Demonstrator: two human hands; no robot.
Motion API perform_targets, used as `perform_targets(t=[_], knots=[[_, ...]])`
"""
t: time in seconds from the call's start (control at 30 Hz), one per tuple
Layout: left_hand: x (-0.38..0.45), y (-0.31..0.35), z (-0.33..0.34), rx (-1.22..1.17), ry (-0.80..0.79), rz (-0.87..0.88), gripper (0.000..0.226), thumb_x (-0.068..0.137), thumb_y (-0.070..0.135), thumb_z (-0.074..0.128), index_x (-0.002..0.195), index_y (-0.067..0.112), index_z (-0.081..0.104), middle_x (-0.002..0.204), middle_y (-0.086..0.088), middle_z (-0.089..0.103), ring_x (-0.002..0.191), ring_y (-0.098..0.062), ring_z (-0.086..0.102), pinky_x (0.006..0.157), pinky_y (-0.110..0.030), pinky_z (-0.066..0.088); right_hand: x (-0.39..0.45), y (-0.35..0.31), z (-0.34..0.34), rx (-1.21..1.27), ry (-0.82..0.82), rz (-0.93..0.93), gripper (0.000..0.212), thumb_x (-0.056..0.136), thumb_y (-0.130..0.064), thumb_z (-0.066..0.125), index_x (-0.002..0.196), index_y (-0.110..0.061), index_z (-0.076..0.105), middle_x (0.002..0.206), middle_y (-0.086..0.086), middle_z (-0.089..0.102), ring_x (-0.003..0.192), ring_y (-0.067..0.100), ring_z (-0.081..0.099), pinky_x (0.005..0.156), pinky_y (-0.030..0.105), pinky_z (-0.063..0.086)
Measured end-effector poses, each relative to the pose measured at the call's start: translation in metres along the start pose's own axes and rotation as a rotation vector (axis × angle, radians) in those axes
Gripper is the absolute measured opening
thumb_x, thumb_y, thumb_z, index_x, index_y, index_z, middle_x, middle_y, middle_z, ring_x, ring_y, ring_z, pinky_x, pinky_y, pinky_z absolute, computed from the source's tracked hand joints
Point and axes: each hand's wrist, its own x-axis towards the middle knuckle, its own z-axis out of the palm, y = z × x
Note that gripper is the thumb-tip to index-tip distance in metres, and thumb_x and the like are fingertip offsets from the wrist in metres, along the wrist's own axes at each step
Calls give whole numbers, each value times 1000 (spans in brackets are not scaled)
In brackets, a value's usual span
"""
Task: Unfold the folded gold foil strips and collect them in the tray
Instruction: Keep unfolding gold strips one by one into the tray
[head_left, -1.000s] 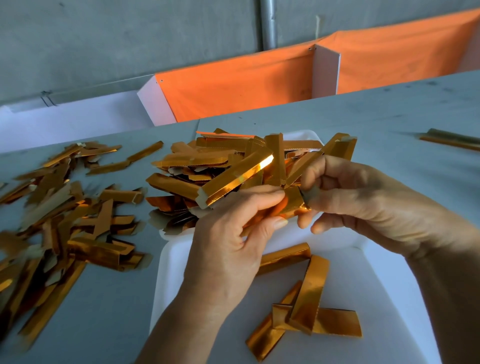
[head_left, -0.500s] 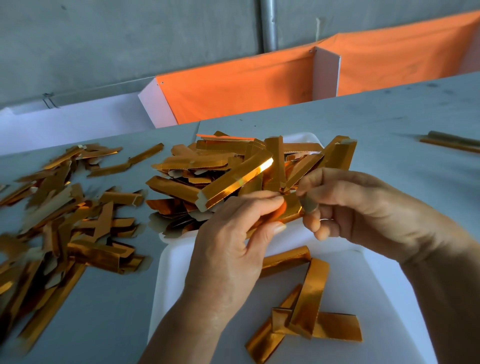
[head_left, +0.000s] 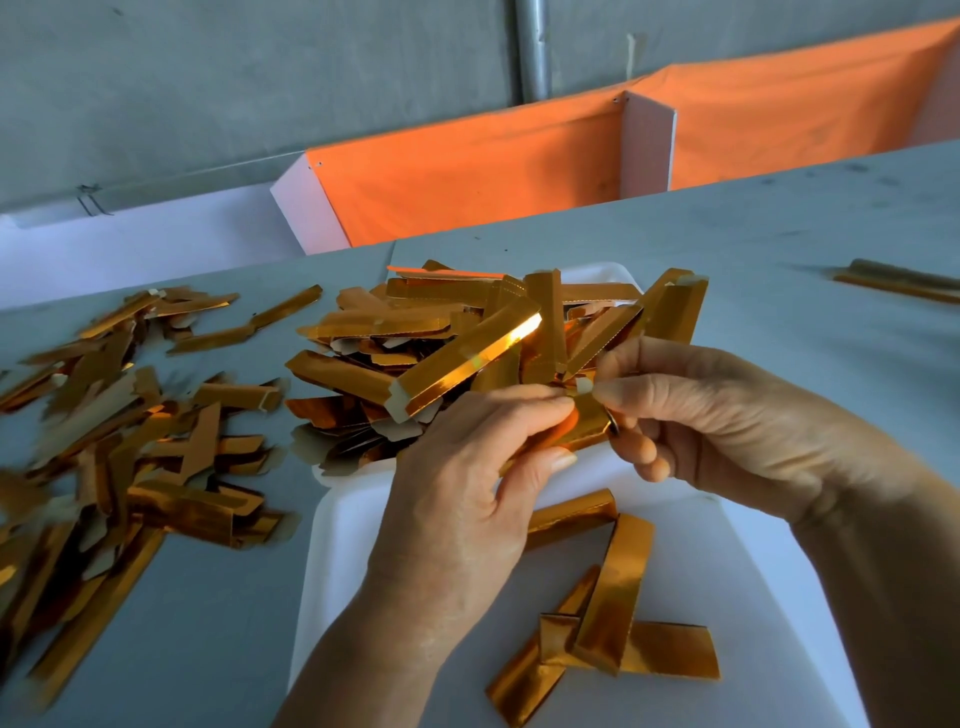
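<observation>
Now the folded gold foil strip (head_left: 574, 434) lies between both hands, above the far edge of the white tray (head_left: 332, 545); its long axis runs left to right; the left hand (head_left: 467, 499) pinches one end with curled fingers, the right hand (head_left: 727, 415) pinches the flap at the other end, ready to pull apart.

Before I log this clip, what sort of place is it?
Probably a small workshop or factory bench for packaging handwork: a long grey table strewn with gold foil strips, a white tray for collecting them, and bare concrete wall behind.
</observation>
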Motion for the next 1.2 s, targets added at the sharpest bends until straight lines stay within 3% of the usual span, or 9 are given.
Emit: perform_targets(t=[0.4,0.57,0.87,1.0,1.2], knots=[[0,-3,-1,-73,-9,-28,27,83,14,65,109,8,68,110,1,67,107,-7,59,86,-13,50,-2,-2,-3,24,-16,17,18,71,-7,71,86,-7,61,60,9,59,50,15,58,45,21,50],[-1,-3,0,-100,0,-41,27,83,18,63,109,11,67,111,3,67,107,-6,60,86,-15,51,-1,-2,-3,6,14,18,19,70,-1,71,85,-7,60,60,11,57,49,16,56,43,21,49],[2,-2,-2,50,25,75,26,84,17,60,105,5,69,108,-4,68,103,-15,63,81,-28,55,0,2,2,-62,54,-38,19,67,-12,66,85,-8,60,61,9,60,51,16,57,45,21,49],[2,-3,-2,22,35,76,25,83,13,61,105,4,70,109,-4,67,103,-14,63,82,-24,54,-1,1,0,-64,-6,-55,15,74,-7,71,84,-8,61,59,9,59,50,16,57,45,21,49],[2,-4,-3,-47,21,57,22,84,14,66,104,5,70,110,-3,67,106,-11,62,86,-19,52,-2,0,-3,-12,-66,-74,4,78,-11,63,80,-8,63,64,9,57,50,15,56,45,21,48]])
